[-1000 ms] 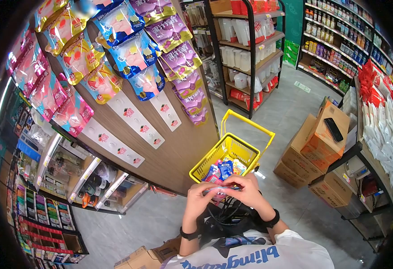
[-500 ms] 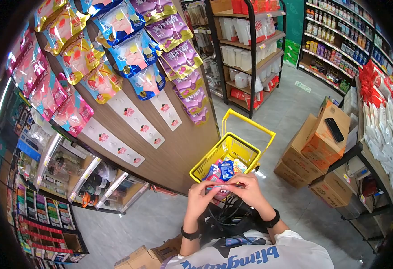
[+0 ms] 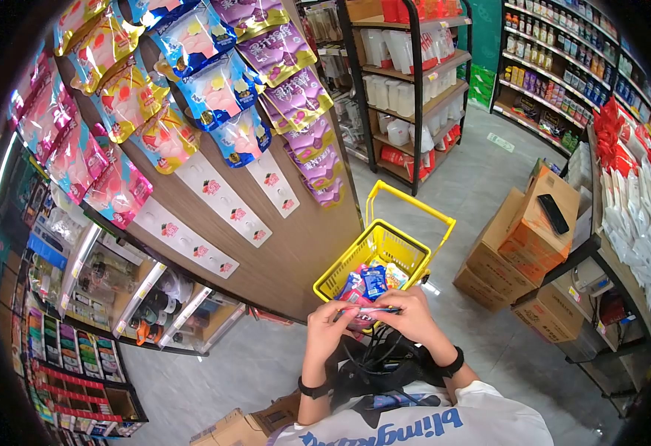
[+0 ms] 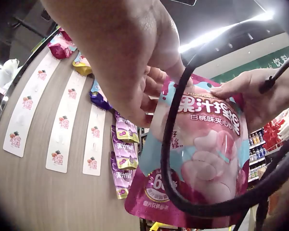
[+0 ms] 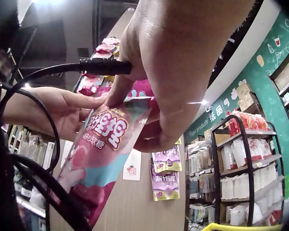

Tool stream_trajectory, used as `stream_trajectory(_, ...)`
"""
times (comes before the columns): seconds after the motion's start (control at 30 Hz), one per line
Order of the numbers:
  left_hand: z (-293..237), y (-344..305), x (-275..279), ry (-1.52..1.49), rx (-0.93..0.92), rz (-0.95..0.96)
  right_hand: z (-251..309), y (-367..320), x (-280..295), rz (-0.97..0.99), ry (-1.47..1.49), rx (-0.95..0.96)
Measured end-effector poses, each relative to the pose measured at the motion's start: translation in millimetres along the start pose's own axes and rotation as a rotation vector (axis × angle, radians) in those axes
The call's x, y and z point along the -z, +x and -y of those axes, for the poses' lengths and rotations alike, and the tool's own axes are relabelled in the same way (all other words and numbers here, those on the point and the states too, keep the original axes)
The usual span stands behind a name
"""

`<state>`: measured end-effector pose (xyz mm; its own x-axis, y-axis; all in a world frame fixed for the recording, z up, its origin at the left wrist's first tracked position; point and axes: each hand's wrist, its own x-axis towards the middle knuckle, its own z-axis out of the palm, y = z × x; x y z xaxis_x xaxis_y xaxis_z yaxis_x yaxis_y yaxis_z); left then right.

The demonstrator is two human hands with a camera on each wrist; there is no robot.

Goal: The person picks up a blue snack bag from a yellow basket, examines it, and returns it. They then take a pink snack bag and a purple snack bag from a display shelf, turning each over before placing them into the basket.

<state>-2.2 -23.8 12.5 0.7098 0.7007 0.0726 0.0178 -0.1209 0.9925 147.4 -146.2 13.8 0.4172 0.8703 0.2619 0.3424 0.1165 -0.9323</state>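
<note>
A pink and light-blue candy bag (image 4: pixel 209 149) with a peach picture is held between both hands by its top edge. My left hand (image 3: pixel 327 327) pinches one upper side, my right hand (image 3: pixel 408 318) the other, and their fingertips lie close to each other in the head view. The left wrist view shows the bag's printed front upright; in the right wrist view the bag (image 5: pixel 103 144) is tilted. Black cables (image 4: pixel 166 159) cross in front of it. Beyond the hands stands a yellow shopping basket (image 3: pixel 407 245) with several colourful bags (image 3: pixel 374 282) inside.
To the left, a wooden display panel (image 3: pixel 295 245) carries rows of hanging candy bags (image 3: pixel 221 97) and white strips (image 3: pixel 229 208). Cardboard boxes (image 3: pixel 533 230) are stacked at right, a black phone (image 3: pixel 553 214) on top. A shelf rack (image 3: pixel 414 97) stands behind the basket.
The fingertips have drawn slightly apart, and the bag's top edge now shows as a straight pale line between them. Both hands keep their hold; the basket stays put.
</note>
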Motion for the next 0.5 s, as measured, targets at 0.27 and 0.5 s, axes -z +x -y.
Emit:
stream_trajectory(0.27,27.8,4.4,3.6,0.136,-0.117,-0.011,-0.9,0.5,1.4,0.016,-0.035,-0.01)
stream_trajectory(0.5,22.3,2.3,2.8,0.088,-0.016,0.001,-6.7,2.8,-2.9,-0.063,-0.014,0.072)
